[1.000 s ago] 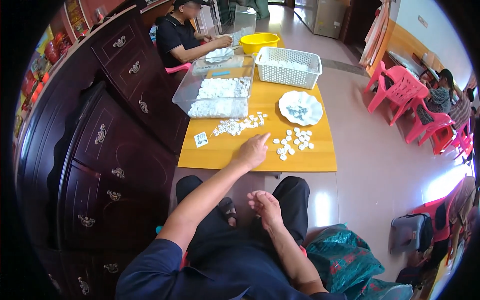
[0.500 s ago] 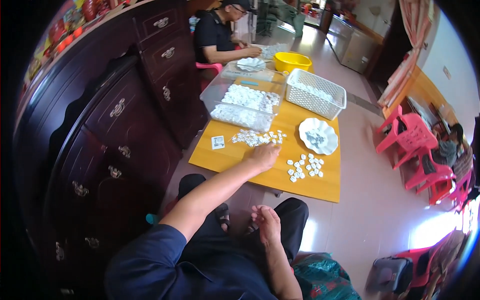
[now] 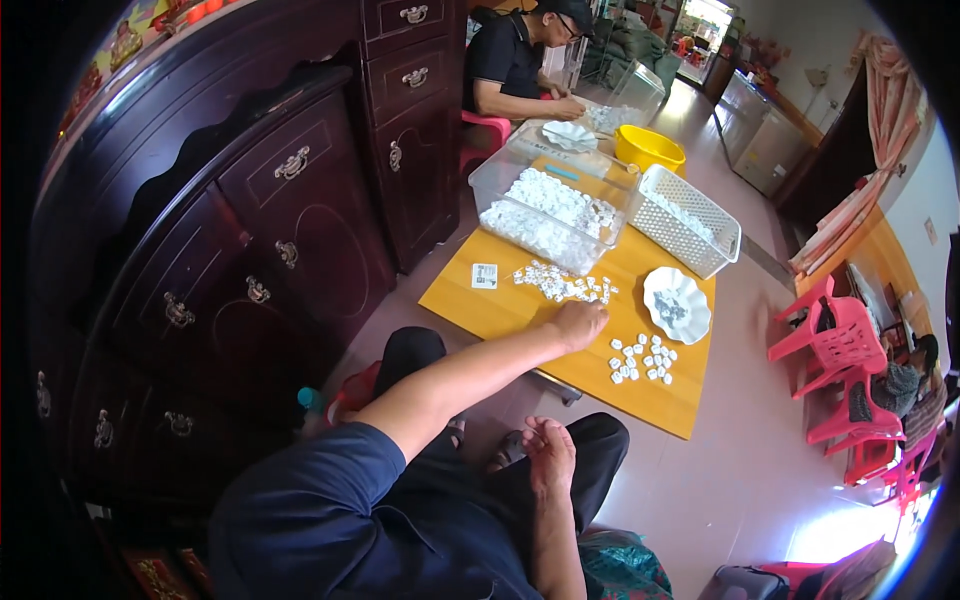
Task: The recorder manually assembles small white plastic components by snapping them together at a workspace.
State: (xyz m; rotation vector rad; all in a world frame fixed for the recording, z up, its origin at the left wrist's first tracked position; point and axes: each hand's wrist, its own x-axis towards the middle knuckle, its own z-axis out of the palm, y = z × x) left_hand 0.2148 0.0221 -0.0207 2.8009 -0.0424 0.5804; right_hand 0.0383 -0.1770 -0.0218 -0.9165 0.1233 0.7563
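My left hand (image 3: 580,324) reaches over the wooden table, its fingers closed and pointing down at the near right edge of a loose spread of small white plastic pieces (image 3: 555,281). What its fingertips hold, if anything, is hidden. Low above my lap is my right hand (image 3: 551,455), palm up, with the fingers curled in toward the thumb; anything between them is too small to make out. Right of my left hand lies a group of separate white pieces (image 3: 642,360). A white scalloped dish (image 3: 690,325) behind that group holds small greyish bits.
Farther back stand a clear plastic bin (image 3: 487,207) of white pieces, a white perforated basket (image 3: 725,262) and a yellow basin (image 3: 645,150). A printed card (image 3: 485,276) lies at left. Another person (image 3: 505,70) works at the far end. Dark cabinets (image 3: 330,235) flank the left; pink chairs (image 3: 835,335) stand right.
The whole view has turned, so the table and its contents sit farther right in the picture. My left hand stays by the edge of the spread pieces; my right hand stays over my lap.
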